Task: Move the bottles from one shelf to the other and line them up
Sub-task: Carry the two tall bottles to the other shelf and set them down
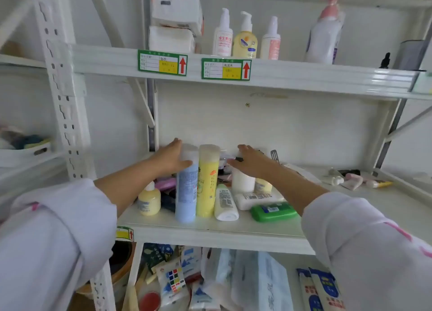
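On the middle shelf [233, 229] a tall blue bottle [186, 193] and a tall yellow bottle [207, 184] stand side by side. My left hand [171, 157] grips the top of the blue bottle, thumb across its front. My right hand [250, 162] lies curled over the pump head of a white pump bottle [242, 182] just right of the yellow one. A small yellow bottle [149, 200] stands at the left; a white tube [225, 203] and a white bottle [257, 197] lie in front. The upper shelf [304, 77] holds three pump bottles [245, 39] in a row and a large pink-topped bottle [325, 34].
A green soap box [273, 211] lies at the middle shelf's front. Small tubes [350, 181] lie scattered at its right. Tissue packs [175, 18] are stacked at the upper shelf's left. The lower shelf [210, 282] is packed with bags and packets. A white upright post [63, 100] stands left.
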